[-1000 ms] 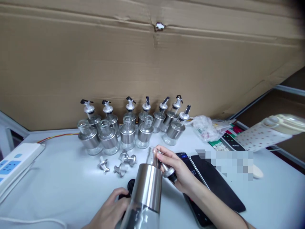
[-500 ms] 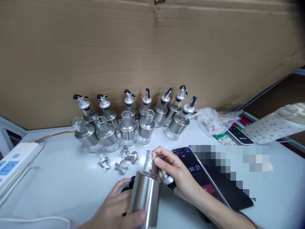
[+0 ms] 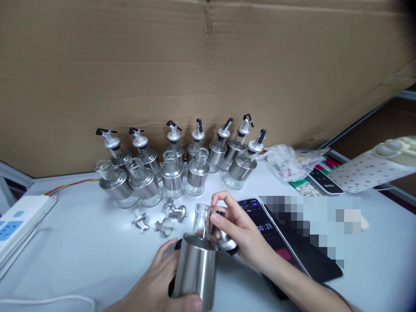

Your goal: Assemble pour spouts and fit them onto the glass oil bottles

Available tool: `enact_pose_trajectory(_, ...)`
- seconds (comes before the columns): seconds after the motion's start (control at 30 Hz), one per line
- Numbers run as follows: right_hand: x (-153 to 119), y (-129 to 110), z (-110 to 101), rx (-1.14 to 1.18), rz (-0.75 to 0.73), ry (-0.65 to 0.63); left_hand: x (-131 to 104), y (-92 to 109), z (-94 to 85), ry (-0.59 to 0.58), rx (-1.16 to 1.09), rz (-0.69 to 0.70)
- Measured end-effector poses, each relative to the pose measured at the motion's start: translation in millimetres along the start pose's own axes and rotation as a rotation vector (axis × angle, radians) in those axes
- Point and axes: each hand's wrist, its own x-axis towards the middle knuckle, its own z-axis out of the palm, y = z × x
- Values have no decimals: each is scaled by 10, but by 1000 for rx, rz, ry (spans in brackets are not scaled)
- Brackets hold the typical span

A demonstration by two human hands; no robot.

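Close in front of me, my left hand (image 3: 157, 275) is closed around a glass oil bottle (image 3: 196, 271) with a brushed steel sleeve and an open glass neck. Black parts (image 3: 172, 286) show between that hand and the bottle; their kind is mostly hidden. My right hand (image 3: 238, 227) pinches a pourer spout (image 3: 227, 242) with a silver collar and black lever, right beside the bottle's neck. Loose silver spout pieces (image 3: 166, 226) lie beyond the left hand. Several open bottles (image 3: 172, 175) stand behind them, with several spout-topped bottles (image 3: 217, 151) mostly at the back.
A phone (image 3: 264, 229) running a timer lies under my right forearm. A white power strip (image 3: 19, 221) and cable sit at left. At right are crumpled plastic (image 3: 286, 160), a black device (image 3: 325, 181) and a dotted white object (image 3: 360, 171). Cardboard (image 3: 162, 65) rises behind the table.
The bottle's neck has come further into view, with my right fingers shifted slightly off it to the right. Both hands keep their holds. The whole view has shifted slightly.
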Motion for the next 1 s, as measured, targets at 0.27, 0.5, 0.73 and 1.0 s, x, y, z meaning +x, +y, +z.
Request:
enact_pose_trajectory(0.27,19,-37,58,70,0,111,-22,-48,48,-70,-137,-139)
enact_pose_trajectory(0.5,85,-66,-4,227,-100,319,-27,43,0,-171,-70,-192)
enact_pose_trajectory(0.73,95,-92,-51,90,-290,412,54,125,-50,-180,-46,-194)
enact_pose_trajectory(1.0,114,6,-110,-68,-320,379,30,104,-21,-150,-6,-117)
